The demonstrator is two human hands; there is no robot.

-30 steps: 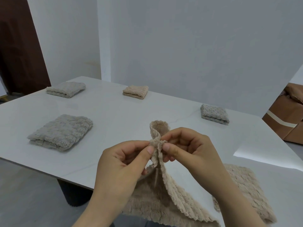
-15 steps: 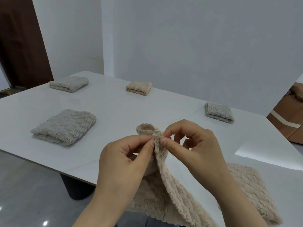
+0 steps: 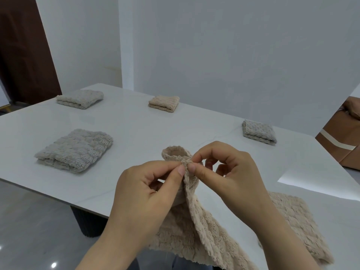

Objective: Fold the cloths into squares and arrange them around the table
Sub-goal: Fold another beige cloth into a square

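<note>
A white marble-look table (image 3: 136,133) fills the view, with a pale wall behind it and grey floor under its near edge. Draped over that near edge, partly on the top and partly hanging off it, lies the beige fleece cloth (image 3: 204,230), unfolded and rumpled; its surface is nubby and quilted in rows, and one corner is lifted above the table and curls over into a small loop at the top.

Four folded cloths sit apart from one another on the tabletop. The biggest in view is the grey folded cloth (image 3: 75,150) at the near left, a thick square with its layered edge facing the camera. The far-left grey cloth (image 3: 80,98) lies near the back left corner, the folded beige cloth (image 3: 164,103) sits at the back edge near the middle, and the small grey folded cloth (image 3: 259,134) rests toward the right.

The left hand (image 3: 148,193) comes up from below with thumb and forefinger pinched tight on the raised corner. The right hand (image 3: 226,176) meets it from the other side, thumb and forefinger nipping the same bit of hem, its other fingers curled loosely. The two thumb tips are almost touching, with only fabric between them
</note>
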